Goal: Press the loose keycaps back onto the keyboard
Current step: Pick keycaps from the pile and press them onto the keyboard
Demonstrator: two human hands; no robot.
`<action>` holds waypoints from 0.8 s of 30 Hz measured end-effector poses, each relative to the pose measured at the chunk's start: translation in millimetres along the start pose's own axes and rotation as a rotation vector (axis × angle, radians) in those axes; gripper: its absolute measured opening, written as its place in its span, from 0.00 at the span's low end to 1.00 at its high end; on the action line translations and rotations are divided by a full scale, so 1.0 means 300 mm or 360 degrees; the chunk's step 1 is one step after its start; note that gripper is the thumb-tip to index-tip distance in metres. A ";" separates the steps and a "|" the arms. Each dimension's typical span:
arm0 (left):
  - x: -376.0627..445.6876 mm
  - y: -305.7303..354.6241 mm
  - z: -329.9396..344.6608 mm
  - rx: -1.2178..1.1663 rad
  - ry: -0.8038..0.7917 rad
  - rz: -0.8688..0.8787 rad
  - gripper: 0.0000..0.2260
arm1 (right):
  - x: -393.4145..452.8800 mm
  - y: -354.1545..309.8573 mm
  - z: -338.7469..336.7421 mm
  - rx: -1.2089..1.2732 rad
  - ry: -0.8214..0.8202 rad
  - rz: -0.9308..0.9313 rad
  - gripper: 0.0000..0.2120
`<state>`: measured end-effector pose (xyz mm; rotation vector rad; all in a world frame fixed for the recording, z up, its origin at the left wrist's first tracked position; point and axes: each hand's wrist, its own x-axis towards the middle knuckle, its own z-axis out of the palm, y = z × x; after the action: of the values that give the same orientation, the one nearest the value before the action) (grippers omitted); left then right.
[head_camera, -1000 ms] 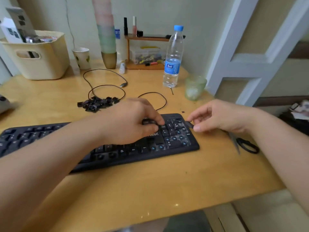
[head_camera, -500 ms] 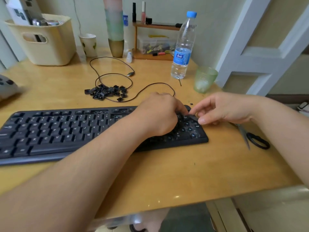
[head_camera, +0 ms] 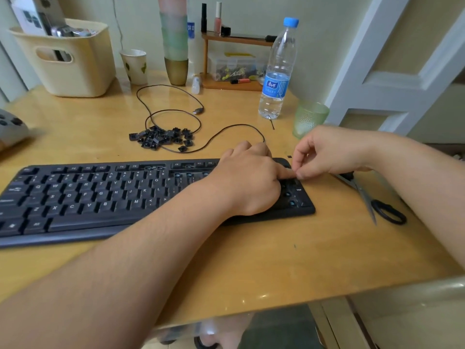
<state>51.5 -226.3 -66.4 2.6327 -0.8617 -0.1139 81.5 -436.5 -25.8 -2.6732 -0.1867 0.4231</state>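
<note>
A black keyboard (head_camera: pixel 100 192) lies across the wooden desk, with several bare blue-stemmed switches showing at its right end. My left hand (head_camera: pixel 249 180) covers the number pad, fingers curled, and its index finger is stretched right and pressed down near the top right corner. Whatever lies under it is hidden. My right hand (head_camera: pixel 329 152) hovers at the keyboard's right edge. Its thumb and forefinger are pinched together, touching my left fingertip, and nothing shows between them. A pile of loose black keycaps (head_camera: pixel 161 138) sits behind the keyboard.
A thin black cable (head_camera: pixel 173 112) loops around the keycap pile. Black-handled scissors (head_camera: pixel 377 205) lie right of the keyboard. Behind stand a water bottle (head_camera: pixel 278 79), a green glass (head_camera: pixel 309 119), a paper cup (head_camera: pixel 134 66), a cream basket (head_camera: pixel 75 66) and a small wooden shelf (head_camera: pixel 234 59).
A second ago my left fingers held a dark keycap over the number pad. The hand has since shifted to the pad's upper right and the keycap is hidden. My right hand closed in.
</note>
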 end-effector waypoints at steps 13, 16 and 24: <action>-0.008 -0.009 -0.009 0.0110 -0.0039 0.0046 0.22 | 0.003 0.020 0.043 0.0373 0.0016 0.0054 0.06; -0.010 -0.010 -0.008 0.0135 -0.0008 0.0067 0.21 | 0.013 0.001 0.051 0.0338 0.0032 0.0047 0.05; -0.001 -0.059 -0.046 -0.0046 0.0285 -0.0007 0.24 | 0.028 -0.052 0.033 0.0037 0.0004 0.0082 0.04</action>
<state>63.5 -208.6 -60.1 2.5709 -0.7870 0.1060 85.2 -417.1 -29.8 -2.6606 -0.1116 0.4353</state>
